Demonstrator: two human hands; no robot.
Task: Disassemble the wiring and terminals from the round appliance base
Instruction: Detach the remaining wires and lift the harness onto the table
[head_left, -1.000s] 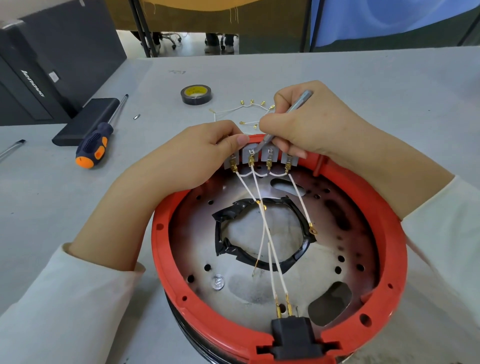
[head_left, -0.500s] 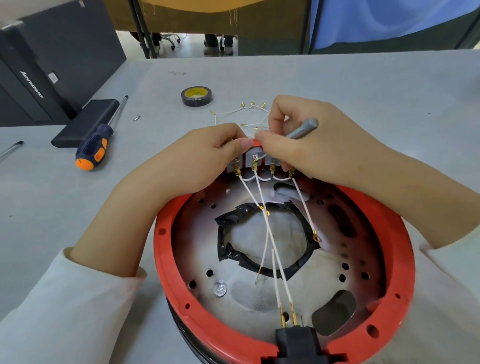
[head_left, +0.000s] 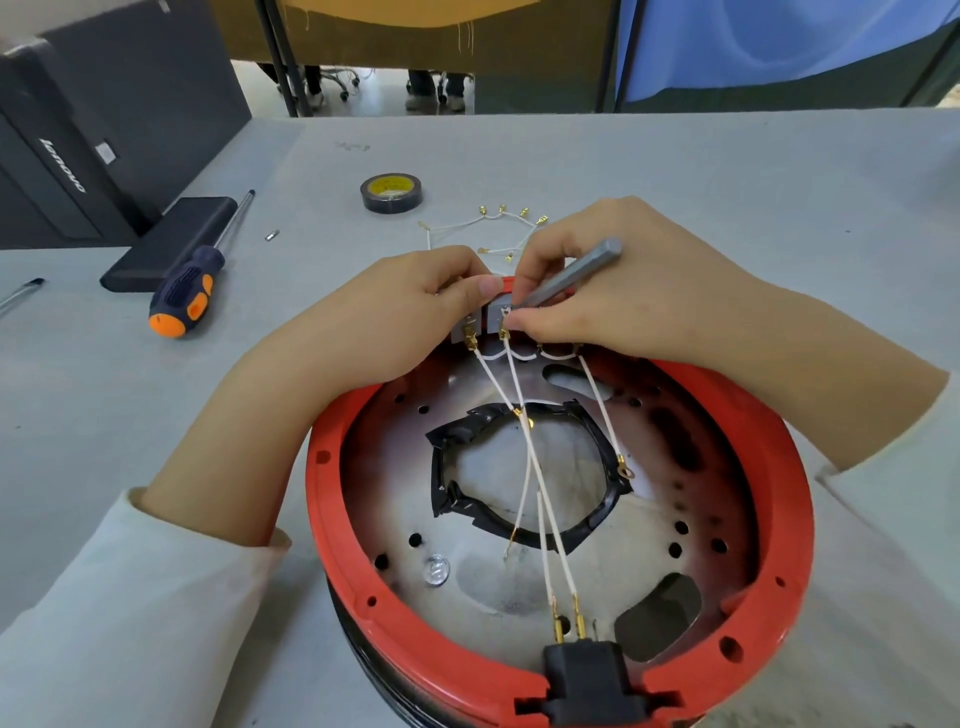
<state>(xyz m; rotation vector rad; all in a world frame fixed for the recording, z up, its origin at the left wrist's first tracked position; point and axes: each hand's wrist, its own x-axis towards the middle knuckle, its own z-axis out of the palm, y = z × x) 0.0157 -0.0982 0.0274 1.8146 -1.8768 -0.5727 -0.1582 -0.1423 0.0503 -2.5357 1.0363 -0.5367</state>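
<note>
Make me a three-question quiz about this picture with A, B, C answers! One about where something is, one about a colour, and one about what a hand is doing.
1. Where is the roll of tape?
A. inside the round base
B. on the table beyond the hands
C. on the black box

2. What colour is the rim of the round base?
A. red
B. green
C. white

3. What is the right hand doing?
A. lying flat on the table
B. holding the orange-handled screwdriver
C. holding a grey metal tool

Answers:
1 B, the tape sits on the grey table past the fingers.
2 A, the ring is red all around.
3 C, its fingers curl round the grey tool by the terminals.
</note>
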